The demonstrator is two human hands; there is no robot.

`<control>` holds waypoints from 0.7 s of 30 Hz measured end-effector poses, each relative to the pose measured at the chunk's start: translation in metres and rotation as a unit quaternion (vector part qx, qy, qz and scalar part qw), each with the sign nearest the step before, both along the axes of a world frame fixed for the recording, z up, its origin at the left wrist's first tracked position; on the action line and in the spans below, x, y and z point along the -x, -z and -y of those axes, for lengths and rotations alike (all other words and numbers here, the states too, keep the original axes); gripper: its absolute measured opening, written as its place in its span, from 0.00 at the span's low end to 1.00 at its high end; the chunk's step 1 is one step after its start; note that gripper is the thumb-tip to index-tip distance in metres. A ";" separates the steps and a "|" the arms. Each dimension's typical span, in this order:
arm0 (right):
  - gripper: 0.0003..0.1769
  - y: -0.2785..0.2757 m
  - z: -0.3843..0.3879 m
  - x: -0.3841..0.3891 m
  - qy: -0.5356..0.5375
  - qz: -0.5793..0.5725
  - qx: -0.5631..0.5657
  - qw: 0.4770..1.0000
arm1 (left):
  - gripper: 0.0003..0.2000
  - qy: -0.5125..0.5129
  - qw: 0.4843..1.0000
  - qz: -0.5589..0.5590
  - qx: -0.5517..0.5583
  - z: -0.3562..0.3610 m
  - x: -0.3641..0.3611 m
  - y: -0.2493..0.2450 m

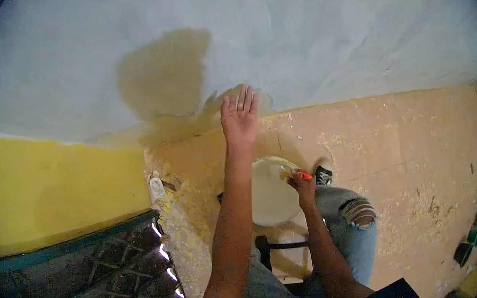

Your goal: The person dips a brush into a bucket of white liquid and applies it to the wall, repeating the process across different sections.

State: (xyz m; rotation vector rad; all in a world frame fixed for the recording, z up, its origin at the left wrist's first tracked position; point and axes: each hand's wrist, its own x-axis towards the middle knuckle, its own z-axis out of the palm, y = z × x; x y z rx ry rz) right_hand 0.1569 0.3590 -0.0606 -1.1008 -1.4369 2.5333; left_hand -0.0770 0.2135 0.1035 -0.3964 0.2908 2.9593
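Note:
My left hand (240, 116) is raised with its palm up and fingers spread, near the foot of the grey-white wall (325, 31); it holds nothing. Lower and to the right, my right hand (303, 187) is wrapped round a paintbrush (305, 175) with a red handle. The brush's bristles point left, over the round container of pale paint (274, 195). My left forearm covers part of the container's left side. A shadow falls on the wall above my left hand.
A yellow wall (52, 184) and a dark metal lattice (99, 279) are on the left. The floor (406, 158) has scattered flakes. A dark shoe (323, 175) stands beside the container. Green and dark objects (476, 234) lie at far right.

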 end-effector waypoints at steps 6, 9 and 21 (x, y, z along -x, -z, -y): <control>0.10 0.021 0.002 -0.013 -0.056 -0.023 0.006 0.998 | 0.13 0.247 0.756 0.002 0.607 0.077 -0.098 0.101; 0.09 0.049 0.020 -0.015 -0.066 0.043 -0.021 0.997 | 0.16 0.388 0.496 -0.050 0.775 0.108 -0.130 0.143; 0.12 0.147 0.114 -0.029 -0.117 0.025 -0.141 0.983 | 0.50 0.550 0.318 0.038 0.771 0.131 -0.222 0.288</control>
